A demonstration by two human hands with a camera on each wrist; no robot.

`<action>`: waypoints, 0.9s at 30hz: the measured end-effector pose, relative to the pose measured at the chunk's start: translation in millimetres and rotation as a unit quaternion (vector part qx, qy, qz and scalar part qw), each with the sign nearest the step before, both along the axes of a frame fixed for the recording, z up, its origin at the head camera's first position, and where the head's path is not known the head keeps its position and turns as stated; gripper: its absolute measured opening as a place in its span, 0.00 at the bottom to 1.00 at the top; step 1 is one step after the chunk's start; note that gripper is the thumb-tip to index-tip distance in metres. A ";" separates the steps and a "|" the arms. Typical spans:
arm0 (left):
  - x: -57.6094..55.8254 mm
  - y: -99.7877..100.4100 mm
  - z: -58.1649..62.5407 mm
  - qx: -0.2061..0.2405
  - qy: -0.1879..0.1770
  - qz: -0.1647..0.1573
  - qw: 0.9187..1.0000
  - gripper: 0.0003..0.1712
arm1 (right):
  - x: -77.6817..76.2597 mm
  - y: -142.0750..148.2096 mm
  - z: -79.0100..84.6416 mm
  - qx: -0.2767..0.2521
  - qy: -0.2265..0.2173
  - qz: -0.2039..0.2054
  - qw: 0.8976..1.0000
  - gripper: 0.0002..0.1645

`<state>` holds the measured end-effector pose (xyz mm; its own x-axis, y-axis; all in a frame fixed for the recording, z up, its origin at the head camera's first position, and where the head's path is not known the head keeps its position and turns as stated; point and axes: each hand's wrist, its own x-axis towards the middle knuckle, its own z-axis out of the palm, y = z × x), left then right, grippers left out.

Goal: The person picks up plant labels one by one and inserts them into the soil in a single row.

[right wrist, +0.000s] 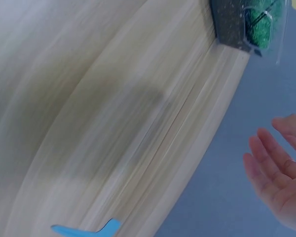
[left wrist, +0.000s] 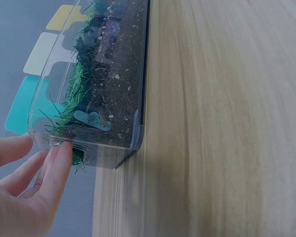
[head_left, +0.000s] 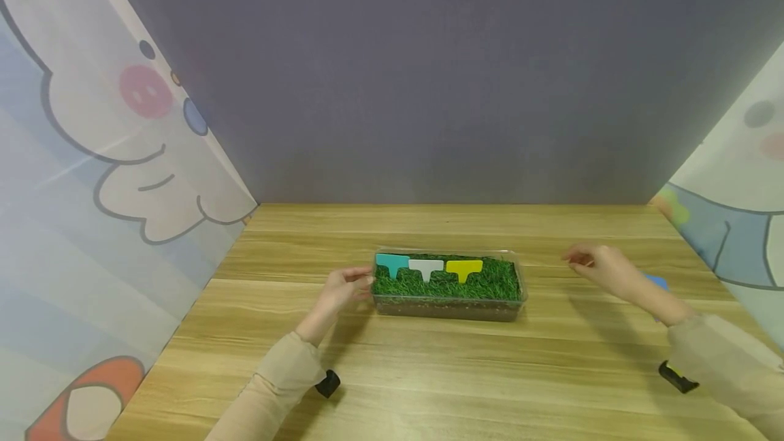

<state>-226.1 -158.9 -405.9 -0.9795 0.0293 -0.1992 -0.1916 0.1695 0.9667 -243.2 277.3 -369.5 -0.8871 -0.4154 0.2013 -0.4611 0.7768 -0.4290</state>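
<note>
A clear plastic box (head_left: pixel 447 308) of dark soil topped with green grass (head_left: pixel 499 281) stands on the table. Three T-shaped plant labels stick up from the grass: teal (head_left: pixel 393 262), white (head_left: pixel 426 267) and yellow (head_left: pixel 464 268). At the box's left end, my left hand (head_left: pixel 343 291) touches the end wall with its fingertips, beside a cutout seen in the left wrist view. My right hand (head_left: pixel 603 267) hovers off the box's right end, fingers loosely bent, holding nothing. A blue piece (head_left: pixel 658 282), partly hidden by the right forearm, lies on the table.
The wood-grain table (head_left: pixel 429 380) meets a dark grey panel (head_left: pixel 453 87) at the back. Cartoon-printed walls (head_left: pixel 79 278) stand at both sides. A small black piece (head_left: pixel 327 383) sits at the left sleeve, another (head_left: pixel 676 376) at the right.
</note>
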 end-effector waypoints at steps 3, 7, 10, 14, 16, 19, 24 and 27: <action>-4.0 -1.8 -8.0 0.003 0.000 0.006 1.000 0.19 | -0.6 6.3 0.0 0.006 0.008 -0.003 1.000 0.08; -4.3 -1.4 -8.3 0.000 -0.004 0.013 1.000 0.19 | -2.5 13.8 0.1 0.013 0.019 -0.007 1.000 0.08; -4.2 -1.3 -7.7 0.001 -0.005 0.014 1.000 0.19 | -3.6 20.8 0.3 0.017 0.020 -0.009 1.000 0.08; -4.1 -1.4 -8.3 0.001 -0.003 0.012 1.000 0.19 | -5.6 31.9 0.9 0.026 0.014 -0.017 0.999 0.08; -4.2 -1.4 -8.6 0.000 -0.001 0.011 1.000 0.19 | -6.8 37.2 1.2 0.031 0.011 -0.021 0.999 0.08; -4.1 -1.4 -9.2 0.001 0.000 0.010 1.000 0.19 | -8.2 44.3 1.6 0.039 0.006 -0.028 0.999 0.08; -4.9 -1.7 -10.4 0.005 0.001 0.012 1.000 0.19 | -12.0 58.2 -2.3 0.060 0.014 -0.036 0.997 0.07; -5.2 -1.8 -10.7 0.002 0.002 0.013 1.000 0.19 | -14.6 67.5 -5.3 0.069 0.017 -0.041 0.997 0.07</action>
<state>-231.4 -160.7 -416.6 -0.9807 0.0051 -0.1956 -0.1923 0.1614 0.9680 -257.8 344.9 -374.7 -0.9129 -0.3669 0.1786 -0.4057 0.8629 -0.3013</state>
